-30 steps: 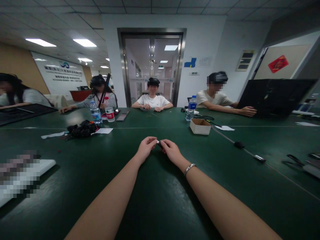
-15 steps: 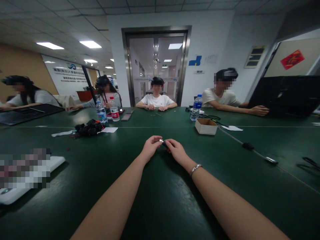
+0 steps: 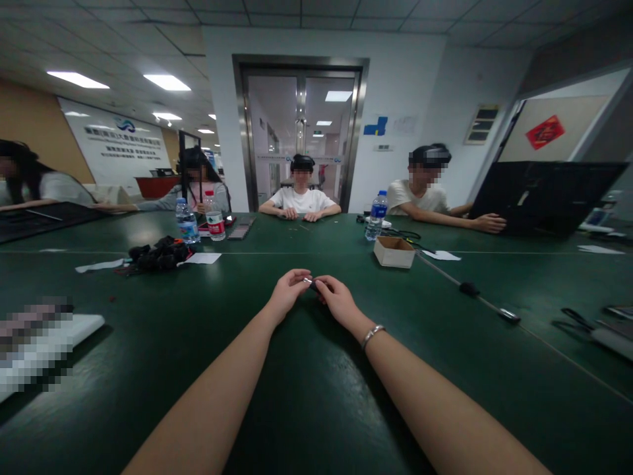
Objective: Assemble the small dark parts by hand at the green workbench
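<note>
Over the dark green table (image 3: pixel 306 369), my left hand (image 3: pixel 288 291) and my right hand (image 3: pixel 340 300) meet at a small dark object with a shiny silver end (image 3: pixel 310 283). The fingertips of my left hand pinch the silver end. My right hand is closed round the dark end, and its fingers cover much of it. The exact kind of object is too small to make out. A silver bracelet (image 3: pixel 372 336) circles my right wrist.
Ahead to the right stand an open cardboard box (image 3: pixel 394 253) and a water bottle (image 3: pixel 377 216). Tangled black items (image 3: pixel 161 254) and two bottles lie left. A black piece (image 3: pixel 469 288) and a silver-black piece (image 3: pixel 509 315) rest rightward. Several people sit around the table.
The whole view has shifted slightly, so the surroundings and both hands sit further left in the picture. My hands keep the same hold on the small object.
</note>
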